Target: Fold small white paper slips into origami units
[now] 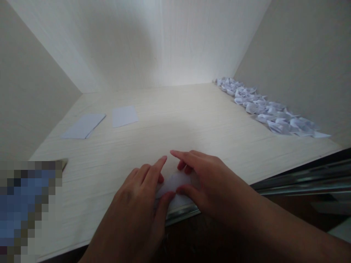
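Note:
A small piece of white paper (pixel 178 179), partly folded, lies between my two hands at the front edge of the board. On its left side, my left hand (pixel 139 190) has the thumb on the near part of the paper and the fingers bent around it, index finger pointing forward. My right hand (pixel 204 175) holds the right side, its thumb tip close to the left thumb at the paper's middle and its index finger stretched forward. Both palms and my fingers cover much of the paper, so its exact fold is hidden.
A stack of white paper sheets (pixel 85 126) lies at the left, with a single square sheet (pixel 125 116) beside it. Several folded paper pieces (pixel 263 107) are heaped along the right wall (pixel 307 62). A pixelated blue patch (pixel 24 204) covers the lower left. A metal rail (pixel 301 179) runs along the front edge.

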